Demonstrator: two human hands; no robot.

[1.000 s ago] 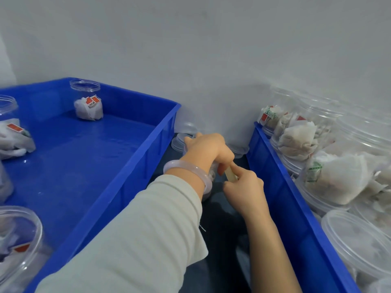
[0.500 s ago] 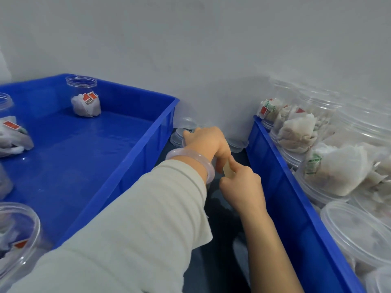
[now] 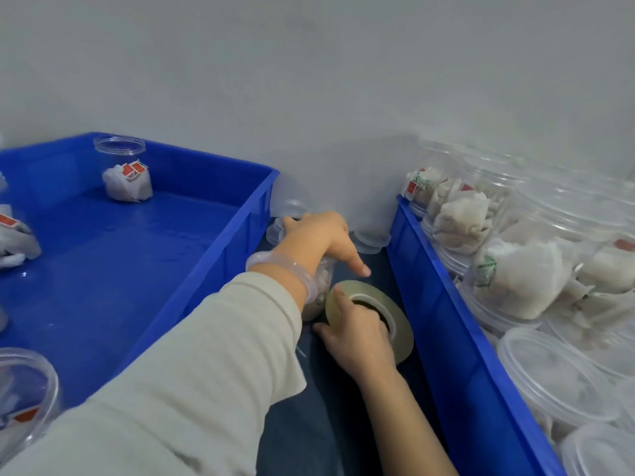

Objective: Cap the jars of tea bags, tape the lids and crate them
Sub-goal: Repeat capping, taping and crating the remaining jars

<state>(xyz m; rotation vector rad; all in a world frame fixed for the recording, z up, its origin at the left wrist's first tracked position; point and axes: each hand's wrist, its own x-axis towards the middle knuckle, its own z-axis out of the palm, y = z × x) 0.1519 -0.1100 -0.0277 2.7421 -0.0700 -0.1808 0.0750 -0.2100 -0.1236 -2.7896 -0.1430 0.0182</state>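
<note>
Dark tabletop [image 3: 311, 438] bearing two blue crates [image 3: 220, 269]

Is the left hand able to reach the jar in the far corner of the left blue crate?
Probably yes. The left crate is open-topped and nothing stands between the left hand and that far jar. But the hand grips the jar between the crates, so it must let go first.

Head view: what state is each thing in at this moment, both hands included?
jar between the crates: upright, tea bags inside, top covered by the left hand.
tape roll: tilted, beside that jar, held by the right hand.
left hand: grips the jar's top from above.
right hand: grips the tape roll, fingers in its core.
left crate: few jars, much bare floor.
back jar: upright, capped.
right crate: packed with jars.
</note>
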